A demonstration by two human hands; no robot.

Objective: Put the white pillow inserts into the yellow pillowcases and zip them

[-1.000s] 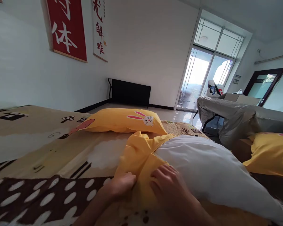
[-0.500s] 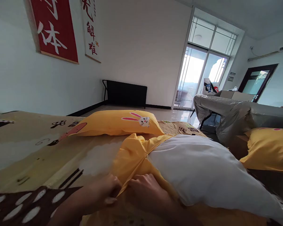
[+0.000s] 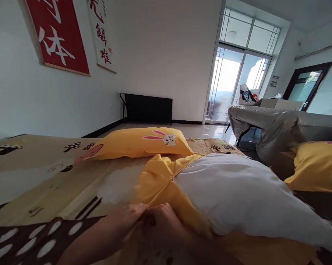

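A white pillow lies on the bed, its left end reaching a yellow pillowcase that is bunched and creased there. More yellow cloth runs beneath the pillow's near edge. At the near edge of that bunched part, my left hand is closed on the pillowcase. Right beside it, almost touching, my right hand is closed on the same cloth, knuckles up. The fingertips of both hands are hidden. Beyond them lies a filled yellow pillow with a rabbit print.
A patterned beige and brown blanket covers the bed. Another yellow pillow sits at the right. Past it stands a table under grey plastic with boxes on it. A black folded panel leans by the far wall.
My hands have come closer together on the pillowcase edge, the left one moving right and slightly up. The camera view has shifted slightly.
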